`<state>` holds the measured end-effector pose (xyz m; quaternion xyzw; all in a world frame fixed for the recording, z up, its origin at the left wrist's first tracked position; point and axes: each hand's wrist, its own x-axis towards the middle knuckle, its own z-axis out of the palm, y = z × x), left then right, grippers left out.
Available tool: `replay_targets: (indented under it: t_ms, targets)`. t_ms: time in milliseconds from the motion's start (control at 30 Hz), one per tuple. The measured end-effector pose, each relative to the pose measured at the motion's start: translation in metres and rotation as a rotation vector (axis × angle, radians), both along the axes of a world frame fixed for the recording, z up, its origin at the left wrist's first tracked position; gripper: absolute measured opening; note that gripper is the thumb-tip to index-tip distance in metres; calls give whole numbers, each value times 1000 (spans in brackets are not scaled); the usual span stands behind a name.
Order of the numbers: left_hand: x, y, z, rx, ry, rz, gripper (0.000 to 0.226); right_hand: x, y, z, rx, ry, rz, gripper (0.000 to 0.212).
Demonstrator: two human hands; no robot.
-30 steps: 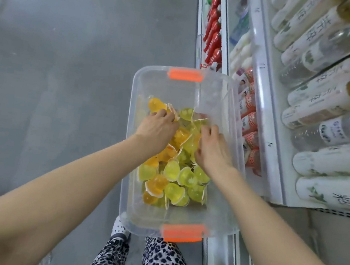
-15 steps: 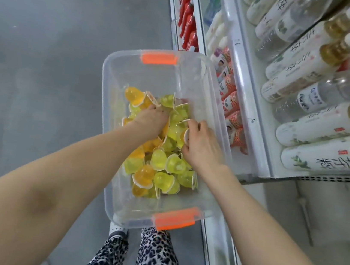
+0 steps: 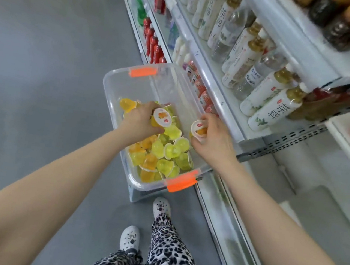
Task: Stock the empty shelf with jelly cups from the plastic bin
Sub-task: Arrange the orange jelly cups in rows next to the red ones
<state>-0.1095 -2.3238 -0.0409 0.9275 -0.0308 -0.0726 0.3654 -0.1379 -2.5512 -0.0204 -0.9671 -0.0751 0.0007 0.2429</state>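
Observation:
A clear plastic bin (image 3: 116, 92) with orange latches stands on the floor beside the shelving, holding several yellow and orange jelly cups (image 3: 166, 153). My left hand (image 3: 142, 118) is above the pile and grips an orange jelly cup (image 3: 161, 117), its white lid facing up. Over the bin's right edge, my right hand (image 3: 213, 137) grips another orange jelly cup (image 3: 199, 130). An empty white shelf (image 3: 296, 187) lies to the right, under the bottle shelf.
White shelving runs along the right, with tall bottles (image 3: 271, 110) on the upper shelf and red bottles (image 3: 153, 41) and small packs lower down. Grey floor lies to the left. My feet (image 3: 132, 238) stand just behind the bin.
Both hands have risen out of the pile, each now holding a jelly cup. My view has lifted and shifted, showing more of the shelving to the right.

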Motion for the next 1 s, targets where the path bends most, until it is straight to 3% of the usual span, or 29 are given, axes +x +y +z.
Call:
replay_targets:
  t_ms: [367, 467, 533, 667, 1000]
  targets:
    - [-57, -78, 66, -176, -93, -227, 51, -107, -72, 64, 23, -255, -279, 38]
    - [-68, -110, 87, -193, -92, -331, 59, -133, -97, 83, 4, -293, -352, 39]
    - [-76, -134, 101, -216, -106, -387, 62, -150, -117, 94, -8, -317, -402, 39]
    - [-95, -185, 125, -234, -158, -473, 44, -189, -162, 118, -35, -390, -488, 37]
    - [-174, -344, 182, -339, -272, -662, 52, -309, -306, 180, -148, -533, -676, 37]
